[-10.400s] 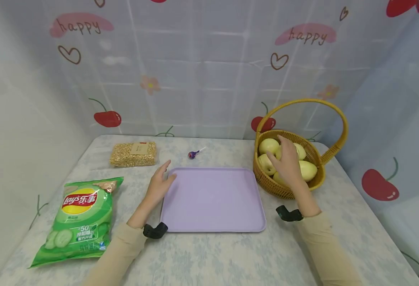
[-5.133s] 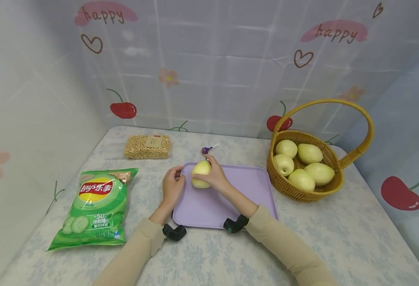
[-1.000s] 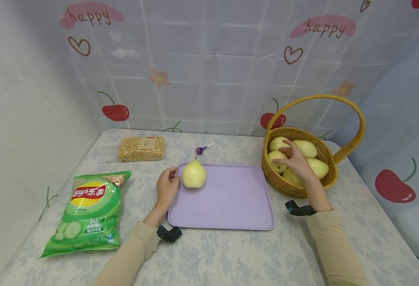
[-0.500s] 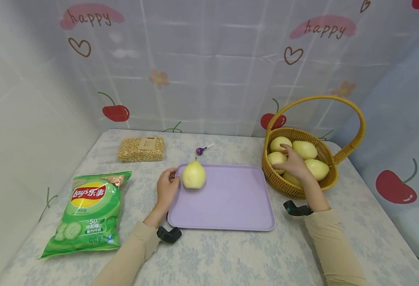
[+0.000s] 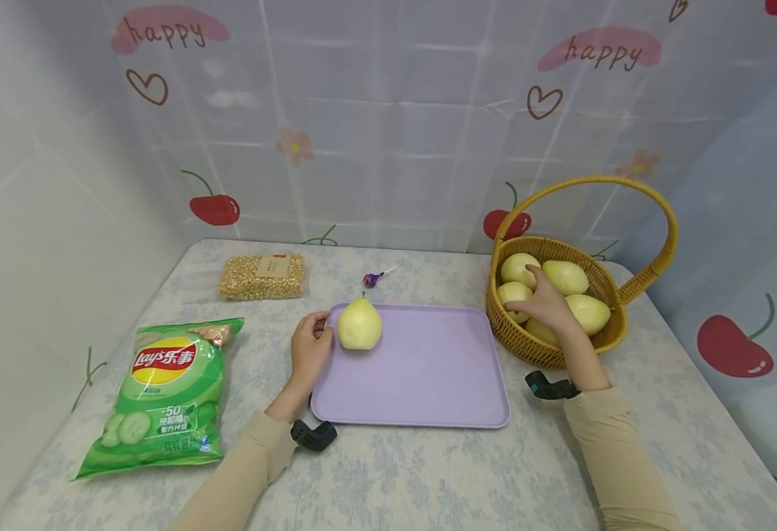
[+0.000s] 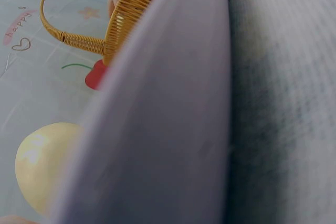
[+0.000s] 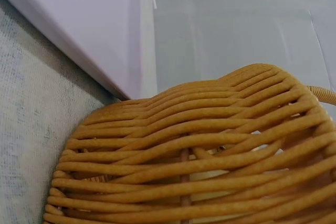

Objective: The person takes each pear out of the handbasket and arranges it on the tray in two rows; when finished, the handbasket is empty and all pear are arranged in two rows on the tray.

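My left hand (image 5: 310, 348) holds the left rim of the lilac tray (image 5: 422, 369), fingers bent at its edge. A yellow pear (image 5: 360, 324) stands upright, stem up, in the tray's far left corner, just beside that hand. On the right, my right hand (image 5: 549, 301) reaches into the wicker basket (image 5: 528, 352). Its thumb and fingers are bent around a pear (image 5: 511, 293) at the basket's left side. Several other pears lie around it, partly covered by the hand. In the right wrist view the basket wall (image 7: 210, 129) hides the hand's grip.
A green bag of chips (image 5: 163, 398) lies at the left. Behind it is a clear pack of corn kernels (image 5: 262, 277). A purple lollipop (image 5: 371, 280) lies beyond the tray. The basket's tall handle (image 5: 669, 228) arches over the fruit. A printed curtain (image 5: 388, 147) hangs behind the table.
Earlier, my right hand brought one pear from the basket to the tray, then went back. Over the last second it has lowered and closed around another pear. The left hand stays on the rim.
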The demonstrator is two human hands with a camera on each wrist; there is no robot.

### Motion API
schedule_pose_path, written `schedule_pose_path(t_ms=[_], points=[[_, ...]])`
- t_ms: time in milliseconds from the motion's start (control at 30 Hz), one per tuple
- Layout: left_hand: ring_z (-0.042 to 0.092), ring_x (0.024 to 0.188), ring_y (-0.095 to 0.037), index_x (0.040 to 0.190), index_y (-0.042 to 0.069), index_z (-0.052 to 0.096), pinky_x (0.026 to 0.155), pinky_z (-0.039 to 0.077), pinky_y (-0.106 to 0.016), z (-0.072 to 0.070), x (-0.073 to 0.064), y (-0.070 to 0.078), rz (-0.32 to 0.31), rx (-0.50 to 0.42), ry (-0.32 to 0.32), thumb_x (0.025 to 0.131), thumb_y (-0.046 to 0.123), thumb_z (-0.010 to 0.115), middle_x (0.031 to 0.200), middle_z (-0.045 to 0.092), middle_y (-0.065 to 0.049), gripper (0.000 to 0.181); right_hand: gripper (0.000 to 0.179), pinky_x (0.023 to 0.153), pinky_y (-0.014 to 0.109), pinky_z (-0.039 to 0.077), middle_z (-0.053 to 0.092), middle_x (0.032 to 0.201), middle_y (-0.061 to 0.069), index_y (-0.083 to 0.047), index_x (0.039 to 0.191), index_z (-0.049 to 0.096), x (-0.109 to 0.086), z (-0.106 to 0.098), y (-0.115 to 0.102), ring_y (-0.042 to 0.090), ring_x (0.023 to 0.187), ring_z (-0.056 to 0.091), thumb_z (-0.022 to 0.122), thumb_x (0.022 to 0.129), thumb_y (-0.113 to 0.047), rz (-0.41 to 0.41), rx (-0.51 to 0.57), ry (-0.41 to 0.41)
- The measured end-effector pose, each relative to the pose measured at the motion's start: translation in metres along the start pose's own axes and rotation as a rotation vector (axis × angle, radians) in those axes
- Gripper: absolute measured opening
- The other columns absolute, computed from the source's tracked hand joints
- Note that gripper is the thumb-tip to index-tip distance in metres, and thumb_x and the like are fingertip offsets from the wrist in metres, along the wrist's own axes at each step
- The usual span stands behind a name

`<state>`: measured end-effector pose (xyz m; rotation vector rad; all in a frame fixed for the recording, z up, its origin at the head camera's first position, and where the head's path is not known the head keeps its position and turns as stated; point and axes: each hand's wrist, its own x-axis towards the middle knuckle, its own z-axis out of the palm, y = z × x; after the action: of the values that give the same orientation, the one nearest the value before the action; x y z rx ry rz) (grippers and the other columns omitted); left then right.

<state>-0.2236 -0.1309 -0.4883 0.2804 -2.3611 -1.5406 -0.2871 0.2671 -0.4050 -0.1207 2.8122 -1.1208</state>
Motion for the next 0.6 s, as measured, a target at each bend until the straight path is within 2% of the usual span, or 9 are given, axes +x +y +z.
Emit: schedule_pose_path(t_ms=[133, 367, 600], points=[[0.06, 0.1, -0.028, 0.117, 0.002, 0.063, 0.087, 0.049, -0.037, 0.0, 0.0, 0.0, -0.002, -0.003, 0.003, 0.087, 0.006, 0.052, 0.113, 0.061, -0.017, 0.033, 0.105, 0.106, 0.061, 0.032, 0.021, 0.151, 0.034, -0.002, 0.153, 0.003, 0.0, 0.0, 0.001, 0.051, 0.133, 0.031, 0.073, 0.081, -0.029, -0.007, 0.026, 0.018], [0.06, 0.098, -0.029, 0.116, 0.0, 0.063, 0.085, 0.05, -0.037, 0.0, 0.0, 0.001, 0.012, 0.0, 0.021, 0.085, 0.003, 0.052, 0.111, 0.061, -0.019, 0.033, 0.101, 0.107, 0.059, 0.032, 0.015, 0.155, 0.028, -0.01, 0.154, 0.004, -0.006, -0.003, -0.004, 0.045, 0.139, 0.025, 0.073, 0.082, -0.029, -0.007, 0.208, 0.084], [0.06, 0.1, -0.028, 0.117, 0.001, 0.063, 0.086, 0.049, -0.036, 0.001, 0.001, 0.0, -0.008, -0.006, 0.004, 0.086, 0.005, 0.052, 0.112, 0.06, -0.017, 0.033, 0.096, 0.099, 0.055, 0.039, 0.023, 0.151, 0.028, -0.012, 0.154, 0.012, -0.018, -0.01, -0.022, 0.044, 0.135, 0.03, 0.074, 0.081, -0.025, -0.028, 0.231, 0.207]])
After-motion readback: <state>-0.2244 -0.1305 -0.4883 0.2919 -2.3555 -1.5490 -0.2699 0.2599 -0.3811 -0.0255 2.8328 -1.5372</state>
